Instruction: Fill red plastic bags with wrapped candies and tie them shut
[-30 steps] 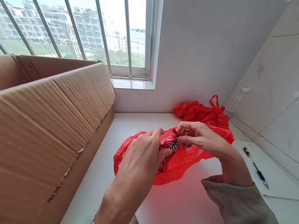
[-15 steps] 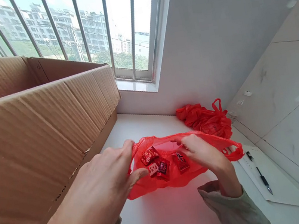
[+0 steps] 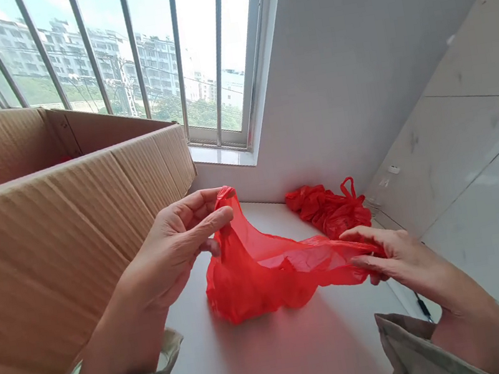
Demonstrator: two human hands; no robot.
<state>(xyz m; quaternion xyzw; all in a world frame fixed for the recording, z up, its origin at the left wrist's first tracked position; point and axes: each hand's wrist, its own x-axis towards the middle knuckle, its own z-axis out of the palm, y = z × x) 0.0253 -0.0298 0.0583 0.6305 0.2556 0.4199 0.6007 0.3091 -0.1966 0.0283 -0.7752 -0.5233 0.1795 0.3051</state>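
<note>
Head view: left hand [image 3: 177,242] pinches one handle of the red plastic bag [image 3: 263,270], lifted above the white counter [image 3: 281,359]. Right hand [image 3: 397,255] grips the other handle, low, fingers partly hiding it. Bag sags on the counter; contents not visible. Cardboard box [image 3: 50,244] left, interior hidden. Bundle of red bags [image 3: 329,209] behind. Pen mostly hidden by the wrist.

1. 2 bare hands show, the left hand [image 3: 177,239] and the right hand [image 3: 395,255], with no gloves, rings or watch.
2. Each forearm is bare from wrist to cuff.
3. Both arms wear loose sleeves of pale grey-green cloth.
4. The cuffs hang wide, open and creased.
</note>
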